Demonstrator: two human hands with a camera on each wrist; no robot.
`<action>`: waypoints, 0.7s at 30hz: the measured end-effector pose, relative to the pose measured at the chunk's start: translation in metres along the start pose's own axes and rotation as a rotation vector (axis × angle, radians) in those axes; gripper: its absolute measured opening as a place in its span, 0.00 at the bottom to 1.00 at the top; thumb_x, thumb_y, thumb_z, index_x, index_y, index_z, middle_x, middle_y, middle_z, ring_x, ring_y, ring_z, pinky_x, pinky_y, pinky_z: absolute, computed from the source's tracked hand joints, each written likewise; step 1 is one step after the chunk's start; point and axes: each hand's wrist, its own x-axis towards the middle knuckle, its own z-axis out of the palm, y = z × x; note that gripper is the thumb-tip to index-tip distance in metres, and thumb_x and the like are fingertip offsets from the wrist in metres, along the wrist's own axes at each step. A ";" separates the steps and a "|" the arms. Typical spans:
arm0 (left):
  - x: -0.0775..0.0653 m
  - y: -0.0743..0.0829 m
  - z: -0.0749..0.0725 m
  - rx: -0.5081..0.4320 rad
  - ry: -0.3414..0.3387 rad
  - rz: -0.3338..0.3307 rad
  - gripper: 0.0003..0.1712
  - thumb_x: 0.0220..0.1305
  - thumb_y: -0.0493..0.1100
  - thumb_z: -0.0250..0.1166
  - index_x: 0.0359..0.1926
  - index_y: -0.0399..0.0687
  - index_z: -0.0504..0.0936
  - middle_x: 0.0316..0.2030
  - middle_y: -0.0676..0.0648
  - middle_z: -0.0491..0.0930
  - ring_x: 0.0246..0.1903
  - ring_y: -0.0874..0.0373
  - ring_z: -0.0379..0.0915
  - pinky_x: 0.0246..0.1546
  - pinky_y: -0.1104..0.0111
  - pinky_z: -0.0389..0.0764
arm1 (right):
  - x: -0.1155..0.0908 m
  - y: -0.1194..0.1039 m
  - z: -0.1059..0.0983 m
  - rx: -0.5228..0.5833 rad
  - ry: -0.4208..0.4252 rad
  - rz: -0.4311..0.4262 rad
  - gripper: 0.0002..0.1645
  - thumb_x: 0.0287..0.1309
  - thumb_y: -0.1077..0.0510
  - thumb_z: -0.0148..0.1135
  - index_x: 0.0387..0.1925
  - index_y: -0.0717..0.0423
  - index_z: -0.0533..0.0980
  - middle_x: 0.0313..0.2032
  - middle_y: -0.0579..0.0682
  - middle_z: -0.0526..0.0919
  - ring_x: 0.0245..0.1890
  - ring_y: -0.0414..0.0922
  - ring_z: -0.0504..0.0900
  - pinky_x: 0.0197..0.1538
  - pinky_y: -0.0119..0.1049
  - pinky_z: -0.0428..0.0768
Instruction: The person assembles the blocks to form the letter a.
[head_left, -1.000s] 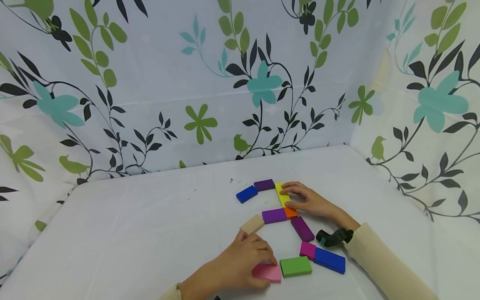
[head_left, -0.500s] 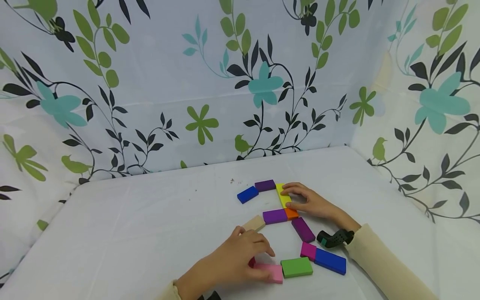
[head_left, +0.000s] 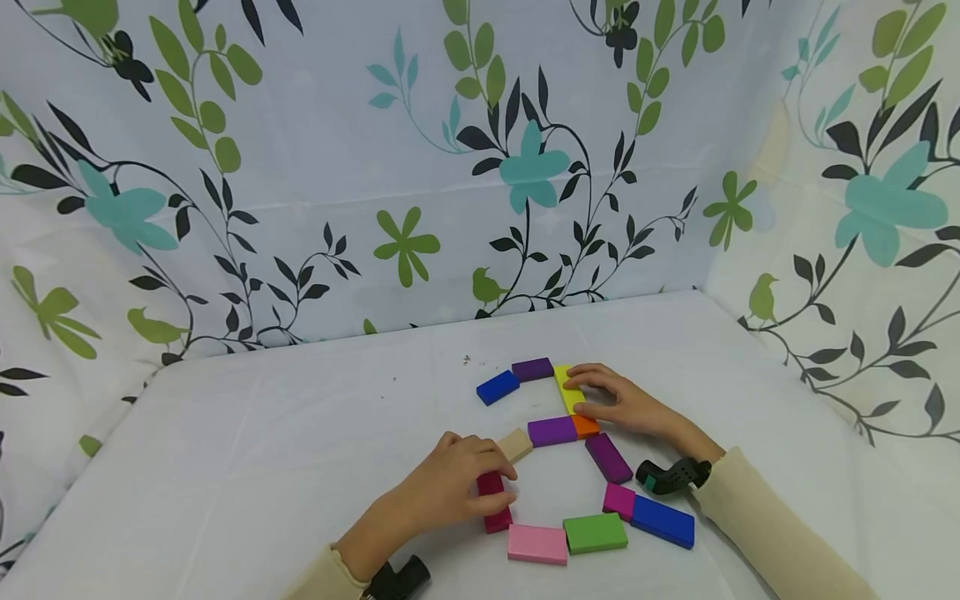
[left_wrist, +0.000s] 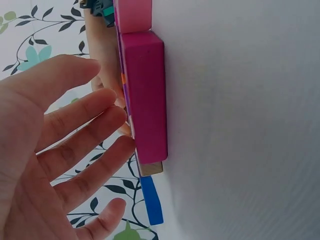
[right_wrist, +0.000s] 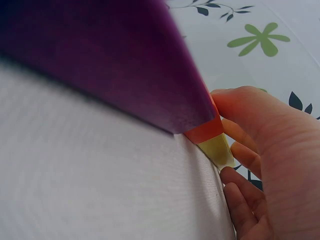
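My left hand [head_left: 450, 483] is over a crimson block [head_left: 493, 520], its fingers loosely spread. The left wrist view shows those fingers beside that block's long side [left_wrist: 145, 100], not wrapped round it. Below it lies a pink block [head_left: 537, 545], and above it a beige block [head_left: 515, 446], partly behind the hand. My right hand [head_left: 626, 404] rests at a yellow block [head_left: 573, 403], relaxed fingers touching its right side. An orange block [head_left: 585, 427] adjoins the yellow one. Purple blocks [head_left: 552, 431] [head_left: 608, 458] lie near it.
Green [head_left: 596, 533], magenta [head_left: 618, 501] and blue [head_left: 662, 522] blocks continue the curve at the lower right. Another blue block [head_left: 498, 387] and a dark purple one [head_left: 532, 369] lie at the top. A patterned cloth [head_left: 315, 167] hangs behind the white table [head_left: 300, 450].
My left hand has moved off the pink block, up and left to the crimson block, which now shows more fully. The right hand has stayed at the yellow block.
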 end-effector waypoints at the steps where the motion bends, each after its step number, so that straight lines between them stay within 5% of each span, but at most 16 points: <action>1: 0.000 0.000 0.000 0.003 0.001 0.006 0.12 0.63 0.52 0.66 0.43 0.55 0.86 0.43 0.57 0.81 0.49 0.60 0.73 0.49 0.59 0.68 | 0.000 0.000 0.000 -0.001 0.000 0.001 0.22 0.62 0.58 0.64 0.57 0.56 0.76 0.65 0.59 0.68 0.67 0.61 0.62 0.67 0.64 0.58; 9: 0.004 0.000 0.005 0.015 0.001 0.005 0.11 0.65 0.51 0.65 0.43 0.55 0.86 0.43 0.57 0.82 0.51 0.59 0.73 0.50 0.59 0.69 | 0.000 -0.001 -0.002 0.002 -0.004 0.014 0.22 0.62 0.57 0.64 0.57 0.56 0.76 0.65 0.58 0.67 0.67 0.61 0.62 0.67 0.64 0.57; 21: 0.021 0.014 0.011 0.027 -0.034 0.086 0.08 0.65 0.50 0.65 0.42 0.58 0.85 0.41 0.61 0.80 0.49 0.66 0.72 0.50 0.64 0.67 | 0.000 0.002 -0.001 0.006 0.000 0.002 0.22 0.62 0.57 0.64 0.57 0.56 0.76 0.65 0.59 0.67 0.66 0.62 0.63 0.66 0.65 0.59</action>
